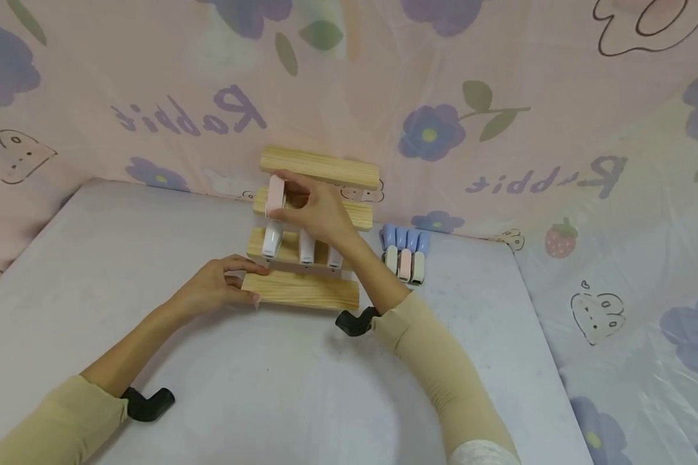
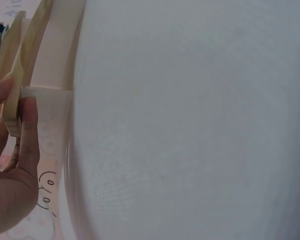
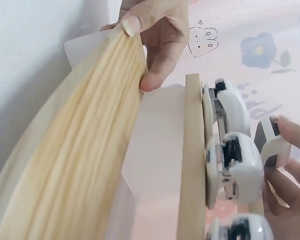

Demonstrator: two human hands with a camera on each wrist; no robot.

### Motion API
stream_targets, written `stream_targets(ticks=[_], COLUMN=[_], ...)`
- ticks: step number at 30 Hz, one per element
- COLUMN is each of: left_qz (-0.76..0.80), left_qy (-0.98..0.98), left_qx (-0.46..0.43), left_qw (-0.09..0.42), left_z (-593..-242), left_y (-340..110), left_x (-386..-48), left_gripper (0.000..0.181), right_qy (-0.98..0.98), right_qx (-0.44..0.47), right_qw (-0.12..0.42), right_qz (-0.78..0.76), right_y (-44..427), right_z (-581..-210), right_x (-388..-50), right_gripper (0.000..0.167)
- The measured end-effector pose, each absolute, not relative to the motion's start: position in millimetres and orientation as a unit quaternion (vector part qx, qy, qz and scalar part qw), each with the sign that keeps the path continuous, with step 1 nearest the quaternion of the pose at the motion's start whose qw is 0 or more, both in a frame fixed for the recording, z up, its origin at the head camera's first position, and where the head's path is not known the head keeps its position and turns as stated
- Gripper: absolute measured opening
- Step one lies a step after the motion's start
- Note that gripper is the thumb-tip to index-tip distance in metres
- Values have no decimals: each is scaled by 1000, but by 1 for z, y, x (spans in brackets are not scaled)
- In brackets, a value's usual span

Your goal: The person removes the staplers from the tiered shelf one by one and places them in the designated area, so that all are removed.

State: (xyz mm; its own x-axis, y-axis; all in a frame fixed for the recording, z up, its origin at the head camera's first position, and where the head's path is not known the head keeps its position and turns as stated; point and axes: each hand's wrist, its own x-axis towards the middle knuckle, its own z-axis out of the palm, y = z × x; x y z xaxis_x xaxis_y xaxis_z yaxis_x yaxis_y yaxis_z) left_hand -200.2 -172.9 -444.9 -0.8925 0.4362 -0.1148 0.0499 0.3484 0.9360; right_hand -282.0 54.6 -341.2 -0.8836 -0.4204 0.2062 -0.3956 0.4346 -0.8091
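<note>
Right hand (image 1: 320,210): grip closed, thumb and fingers pinching one pink stapler (image 1: 276,196), which stood at the left end of the wooden rack (image 1: 320,292)'s third tier; contact could not be told. Left hand (image 1: 223,284): grip pinched the front slat's left end, apparently steadying it. White staplers (image 1: 306,247), three: sat one tier below. Step, as judged: shelving the pink stapler; the next move called for seating it squarely, then release.
</note>
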Motion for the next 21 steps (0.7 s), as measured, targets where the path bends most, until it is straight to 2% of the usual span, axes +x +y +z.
stream_targets(ticks=[21], left_qz=[530], left_qy=[817], left_qx=[156], left_qw=[167], left_z=[-445], left_y=[-174], left_x=[-200], left_gripper=[52], right_qy=[808], right_qx=[-247], right_qw=[32], right_qz=[-534], right_y=[98], right_z=[-338], right_x=[-277], right_gripper=[70])
